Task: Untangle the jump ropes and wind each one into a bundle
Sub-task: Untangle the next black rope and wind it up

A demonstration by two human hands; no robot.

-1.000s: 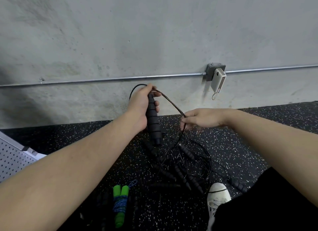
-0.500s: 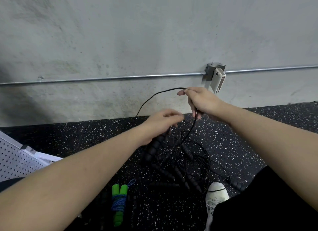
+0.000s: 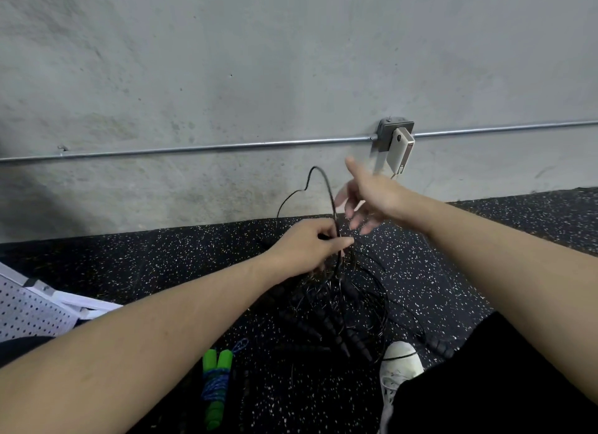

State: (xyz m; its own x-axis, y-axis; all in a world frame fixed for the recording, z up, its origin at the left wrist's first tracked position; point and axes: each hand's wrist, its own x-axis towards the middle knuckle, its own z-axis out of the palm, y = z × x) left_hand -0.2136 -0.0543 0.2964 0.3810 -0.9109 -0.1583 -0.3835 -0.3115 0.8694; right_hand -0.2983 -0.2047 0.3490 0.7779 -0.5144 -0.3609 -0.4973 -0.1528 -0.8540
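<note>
My left hand (image 3: 312, 244) grips a thin black rope and a ribbed black handle that is mostly hidden under the hand. A loop of that black rope (image 3: 325, 187) stands up above my left fist. Just right of the loop, my right hand (image 3: 369, 200) hovers with fingers spread, blurred, holding nothing. Below both hands lies a tangle of black jump ropes (image 3: 339, 317) with several ribbed black handles on the floor. A green-handled jump rope (image 3: 216, 378), wound into a bundle with blue cord, lies at the lower left of the tangle.
The speckled black rubber floor (image 3: 194, 265) meets a concrete wall with a metal conduit (image 3: 210, 148) and a junction box (image 3: 396, 136). A white perforated panel (image 3: 29, 310) sits at the left. My white shoe (image 3: 399, 364) rests on a rope strand at the tangle's right.
My right hand let go of the rope loop and opened. The loop now stands above my left fist, which shifted slightly right with the handle.
</note>
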